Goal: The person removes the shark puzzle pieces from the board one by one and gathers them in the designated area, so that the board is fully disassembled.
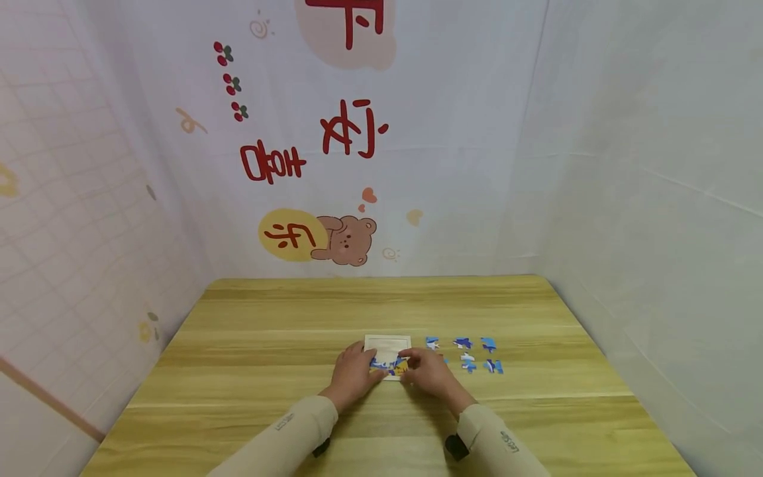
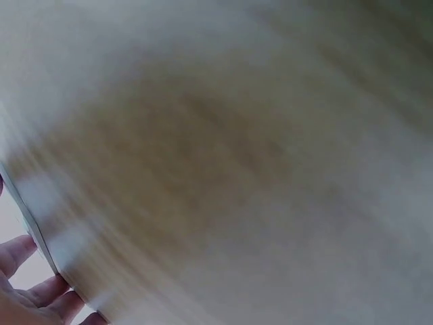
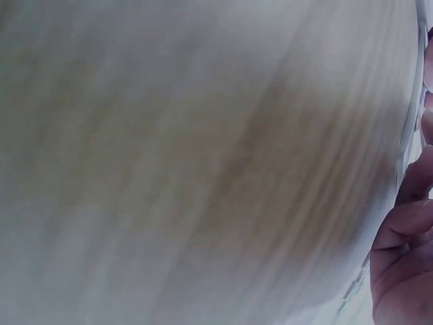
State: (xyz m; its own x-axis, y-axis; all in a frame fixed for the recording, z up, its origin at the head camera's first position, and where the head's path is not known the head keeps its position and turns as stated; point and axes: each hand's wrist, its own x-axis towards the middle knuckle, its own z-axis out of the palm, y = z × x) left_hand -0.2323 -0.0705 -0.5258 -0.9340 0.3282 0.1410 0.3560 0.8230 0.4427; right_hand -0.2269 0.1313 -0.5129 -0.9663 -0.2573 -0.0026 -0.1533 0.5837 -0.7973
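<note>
1. Fitting pieces into the puzzle tray (image 1: 387,344) looks to be the step in hand: the white tray lies flat near the middle of the wooden surface (image 1: 268,331), its near part already showing coloured, joined pieces (image 1: 390,364), its far part bare.
2. The left hand (image 1: 353,375) rests on the tray's left near edge, and the left wrist view shows its fingers (image 2: 27,298) lying fairly straight against that edge; it seems to steady the tray, not clasp it.
3. The right hand (image 1: 430,372) sits at the tray's right near corner, fingertips on the joined pieces. Whether its grip pinches a piece or only presses one down I cannot tell; the right wrist view is blurred.
4. Loose blue pieces (image 1: 471,354) lie in two short rows just right of the tray, apart from both hands.
5. My judgement: the next move calls for a reach right to a loose piece, matching its outline to a gap.
6. Both forearms, in beige sleeves (image 1: 298,430), converge from the near edge, wrists low.
</note>
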